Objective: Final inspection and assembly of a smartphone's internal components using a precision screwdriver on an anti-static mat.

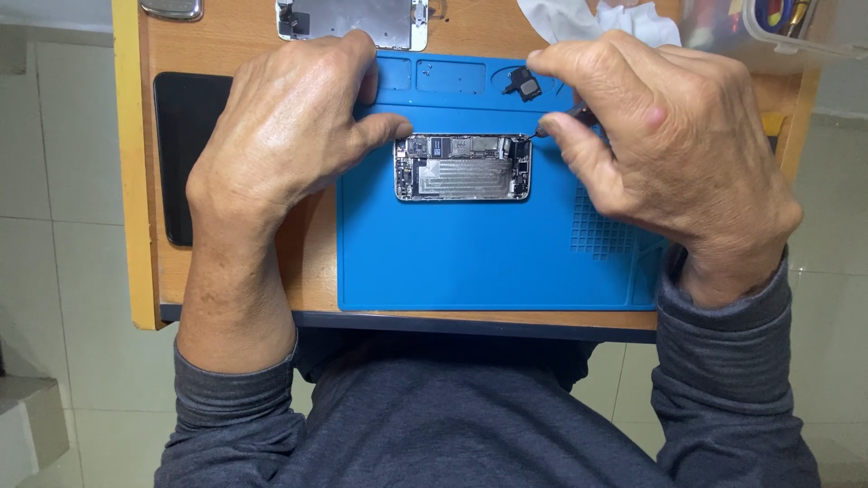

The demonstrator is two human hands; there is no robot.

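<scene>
An opened phone (462, 167) (its inner boards bared) is laid on a blue mat (488, 253), near the mat's far edge, on a wooden table (226, 45). Its left end is steadied by the left hand (280, 126), fingers curled and thumb pressed against the frame. A thin dark tool (565, 120) is pinched in the closed fingers of the right hand (669, 136), its tip set at the phone's top right corner; a small black part (523, 84) is seen in a mat tray, and a detached screen (357, 20) beyond.
</scene>
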